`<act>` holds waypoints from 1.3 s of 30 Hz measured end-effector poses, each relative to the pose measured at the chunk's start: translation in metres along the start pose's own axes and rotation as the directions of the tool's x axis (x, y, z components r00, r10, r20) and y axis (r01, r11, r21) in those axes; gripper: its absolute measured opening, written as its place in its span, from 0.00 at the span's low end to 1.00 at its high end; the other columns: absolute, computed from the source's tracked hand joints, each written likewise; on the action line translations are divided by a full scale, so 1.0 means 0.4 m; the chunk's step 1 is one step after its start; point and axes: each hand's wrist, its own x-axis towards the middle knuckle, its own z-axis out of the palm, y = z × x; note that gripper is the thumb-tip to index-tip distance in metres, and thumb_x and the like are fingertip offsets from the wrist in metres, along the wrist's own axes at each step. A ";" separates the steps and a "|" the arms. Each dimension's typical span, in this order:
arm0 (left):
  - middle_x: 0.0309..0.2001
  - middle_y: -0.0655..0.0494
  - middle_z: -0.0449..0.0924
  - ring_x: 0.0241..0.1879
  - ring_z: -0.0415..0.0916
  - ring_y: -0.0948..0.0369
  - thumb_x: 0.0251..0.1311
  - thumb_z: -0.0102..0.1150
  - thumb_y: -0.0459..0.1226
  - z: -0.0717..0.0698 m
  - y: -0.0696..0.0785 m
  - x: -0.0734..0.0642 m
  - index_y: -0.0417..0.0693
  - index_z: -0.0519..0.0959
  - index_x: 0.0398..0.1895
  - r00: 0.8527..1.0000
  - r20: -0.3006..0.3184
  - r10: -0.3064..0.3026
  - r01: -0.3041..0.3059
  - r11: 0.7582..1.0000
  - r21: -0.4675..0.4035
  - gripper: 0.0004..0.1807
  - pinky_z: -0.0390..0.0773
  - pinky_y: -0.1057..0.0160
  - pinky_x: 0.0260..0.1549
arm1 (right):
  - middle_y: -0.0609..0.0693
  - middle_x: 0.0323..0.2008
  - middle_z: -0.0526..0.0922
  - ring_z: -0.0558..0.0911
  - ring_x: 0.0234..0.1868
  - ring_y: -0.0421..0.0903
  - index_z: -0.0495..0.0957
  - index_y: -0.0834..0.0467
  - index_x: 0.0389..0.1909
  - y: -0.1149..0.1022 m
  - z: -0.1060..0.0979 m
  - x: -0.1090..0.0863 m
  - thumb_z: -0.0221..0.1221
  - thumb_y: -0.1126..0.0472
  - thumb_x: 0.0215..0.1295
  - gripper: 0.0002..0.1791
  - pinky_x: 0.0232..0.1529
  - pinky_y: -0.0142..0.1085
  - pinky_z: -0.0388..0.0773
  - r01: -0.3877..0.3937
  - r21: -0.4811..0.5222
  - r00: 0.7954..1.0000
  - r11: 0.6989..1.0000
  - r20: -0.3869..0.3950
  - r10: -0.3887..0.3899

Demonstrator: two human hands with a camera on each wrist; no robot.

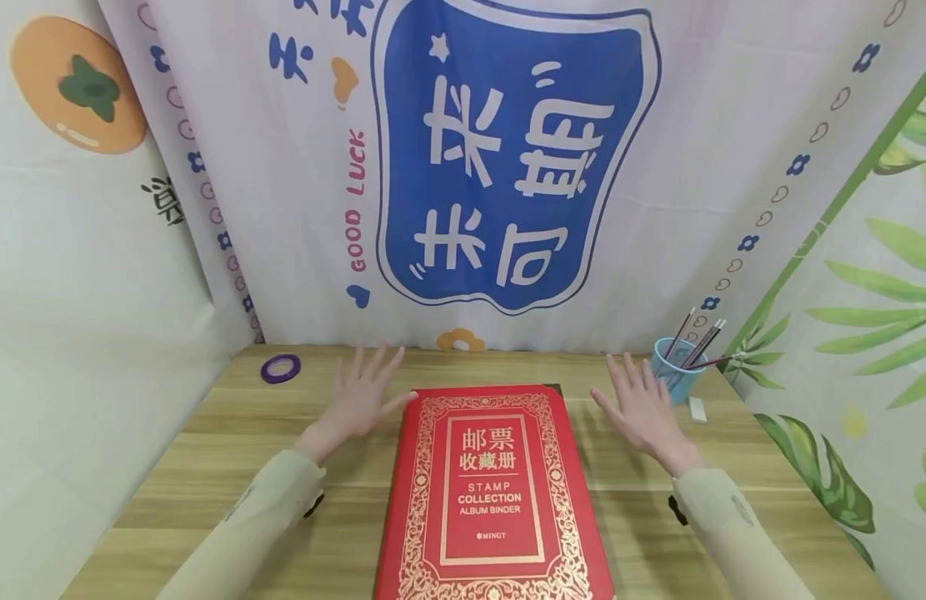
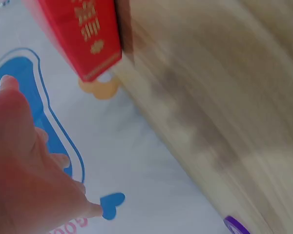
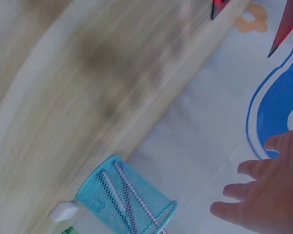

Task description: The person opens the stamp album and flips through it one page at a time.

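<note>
A thick red stamp album (image 1: 493, 492) with gold lettering and an ornate gold border lies on the wooden table, cover up. My left hand (image 1: 360, 398) is to the left of its upper corner, fingers spread, the thumb reaching toward the album's edge. On the other side my right hand (image 1: 643, 410) has its fingers spread too, with a gap of table between it and the album. Neither hand holds anything. In the left wrist view the album's spine (image 2: 90, 34) shows gold characters, and the left hand (image 2: 29, 165) appears beside it.
A roll of purple tape (image 1: 281, 368) lies at the back left. At the back right stands a blue mesh pen cup (image 1: 676, 375) with several pencils, a white eraser (image 1: 698, 410) close by it. Behind the table hangs a printed cloth (image 1: 312, 208).
</note>
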 end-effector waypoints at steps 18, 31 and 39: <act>0.81 0.50 0.39 0.80 0.32 0.40 0.65 0.51 0.64 0.035 0.118 -0.127 0.58 0.49 0.80 0.976 0.105 0.192 -0.183 0.979 -0.093 0.46 0.40 0.28 0.72 | 0.65 0.74 0.60 0.58 0.75 0.70 0.58 0.64 0.75 -0.087 0.046 -0.135 0.42 0.41 0.77 0.37 0.72 0.64 0.57 0.142 0.163 0.988 0.976 0.043 -0.151; 0.82 0.54 0.38 0.81 0.31 0.46 0.63 0.49 0.67 0.049 0.176 -0.180 0.57 0.47 0.80 0.916 0.242 0.319 -0.264 0.935 -0.235 0.48 0.42 0.34 0.75 | 0.60 0.58 0.80 0.78 0.61 0.60 0.75 0.62 0.62 -0.122 0.047 -0.171 0.46 0.48 0.77 0.26 0.61 0.55 0.76 0.051 0.458 0.985 0.887 0.122 -0.119; 0.81 0.53 0.43 0.81 0.39 0.48 0.64 0.50 0.66 0.050 0.183 -0.190 0.52 0.49 0.80 0.909 0.233 0.347 -0.287 0.923 -0.256 0.49 0.46 0.35 0.75 | 0.62 0.51 0.83 0.84 0.50 0.49 0.74 0.68 0.60 -0.113 0.025 -0.167 0.54 0.53 0.74 0.25 0.46 0.28 0.82 -0.057 0.685 0.953 0.726 0.254 -0.165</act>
